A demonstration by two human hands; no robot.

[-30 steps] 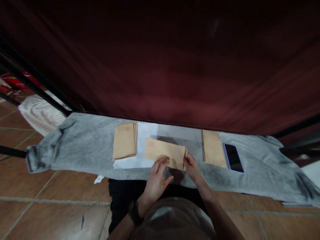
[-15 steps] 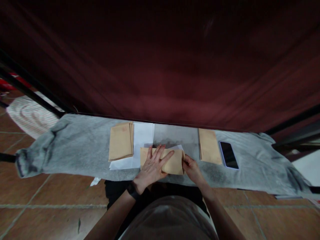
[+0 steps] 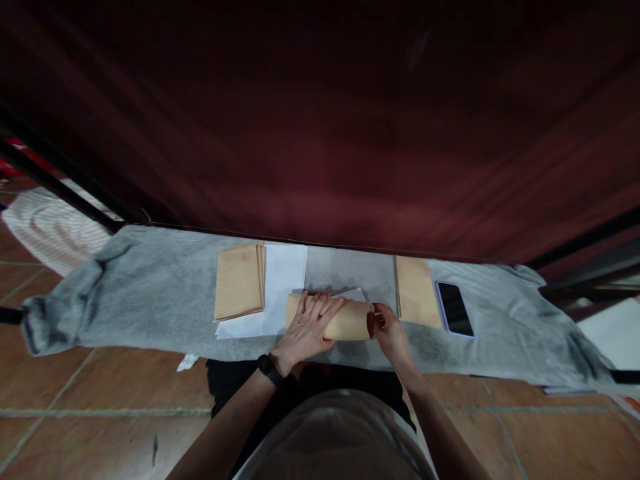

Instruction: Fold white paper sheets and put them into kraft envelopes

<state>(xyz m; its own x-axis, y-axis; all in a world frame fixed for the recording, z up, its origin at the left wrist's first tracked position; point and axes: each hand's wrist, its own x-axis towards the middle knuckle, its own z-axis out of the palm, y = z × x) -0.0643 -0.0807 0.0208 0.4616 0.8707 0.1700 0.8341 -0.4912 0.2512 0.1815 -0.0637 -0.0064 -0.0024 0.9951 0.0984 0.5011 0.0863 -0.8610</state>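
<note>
A brown paper envelope (image 3: 353, 321) lies crosswise in front of me, its right end bulging apart. Across its left half my left hand (image 3: 307, 327) is spread flat, fingers apart, pressing it down. At the right end my right hand (image 3: 389, 328) has its fingers bent together around the envelope's open edge; the fingertips are partly hidden. A corner of white paper (image 3: 356, 294) shows behind the envelope. To the left, a stack of brown envelopes (image 3: 239, 281) rests partly over white sheets (image 3: 286, 280).
Another pile of brown envelopes (image 3: 418, 291) lies right of my hands, with a smartphone (image 3: 455, 309) beside it. Everything rests on a grey cloth (image 3: 155, 293) over a narrow surface. A dark red curtain (image 3: 320, 167) hangs behind. Black metal bars (image 3: 55, 183) stand at the left.
The envelope's right end has bulged open and rounded, where it lay flatter before. My right hand has shifted slightly right and up along its edge. My left hand stays on the envelope.
</note>
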